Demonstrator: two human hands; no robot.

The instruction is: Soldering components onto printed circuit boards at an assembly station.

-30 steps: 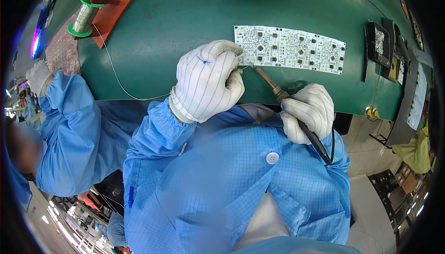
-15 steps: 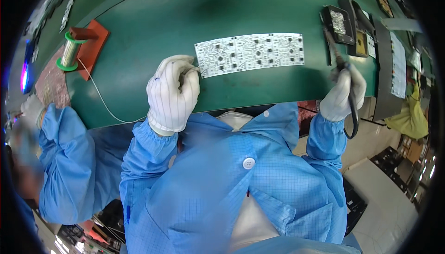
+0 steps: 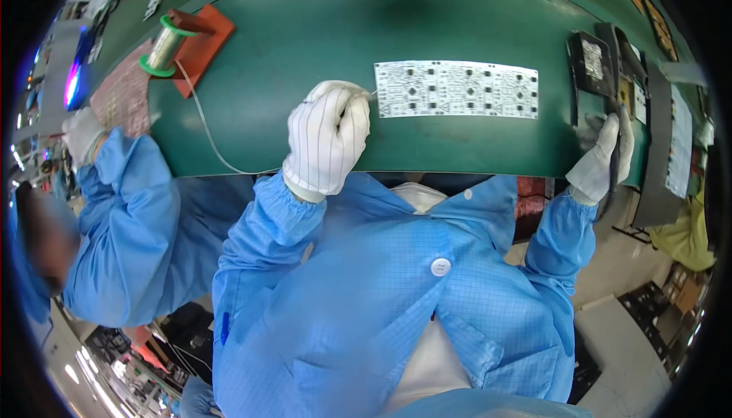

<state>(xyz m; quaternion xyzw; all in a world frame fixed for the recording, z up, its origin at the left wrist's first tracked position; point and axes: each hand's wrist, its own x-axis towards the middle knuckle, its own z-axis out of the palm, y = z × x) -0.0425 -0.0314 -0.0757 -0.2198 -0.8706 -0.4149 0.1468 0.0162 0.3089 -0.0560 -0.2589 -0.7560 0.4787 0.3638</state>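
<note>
Already the long white circuit board (image 3: 457,101), flat on the green bench (image 3: 282,44), bears black chips (image 3: 470,89); what remains I can't tell. My striped-gloved left hand (image 3: 324,140) pinches thin silvery wire (image 3: 201,109); my right hand (image 3: 599,160) clasps a dark handle (image 3: 614,151).

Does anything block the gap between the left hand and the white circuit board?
Nothing visible does: only a sliver of green bench and what looks like a thin wire tip lie between the left hand and the white circuit board.
</note>
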